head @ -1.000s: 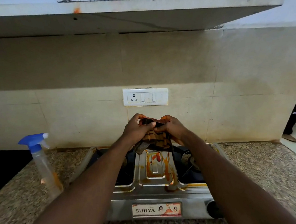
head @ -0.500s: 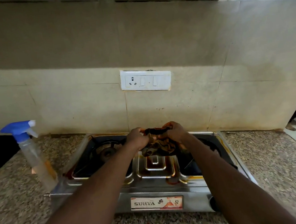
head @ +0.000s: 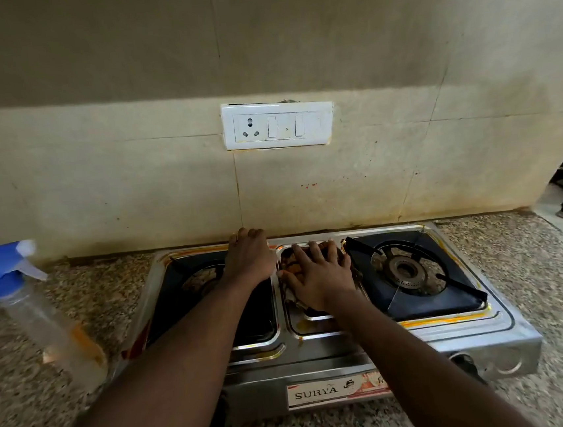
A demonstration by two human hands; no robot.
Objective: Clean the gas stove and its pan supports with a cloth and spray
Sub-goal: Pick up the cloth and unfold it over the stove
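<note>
cloth (head: pixel 290 264): on the middle panel of the stove (head: pixel 456 330), between the two burners, under the right hand.
right hand (head: pixel 320 275): flat on the cloth, fingers spread, pressing down.
left hand (head: pixel 250 261): at the far edge by the left burner, fingers curled; holding something or not, i cannot tell.
progress: early, i think; orange stains along the rims, right pan support (head: pixel 460 282) looks not wiped.
spray bottle (head: pixel 38 305): on the counter, left, untouched.
room: wall close behind the far edge; open counter on the right.

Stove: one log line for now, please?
right hand: presses cloth on gas stove centre | left hand: at its back edge | spray bottle: beside it
</note>
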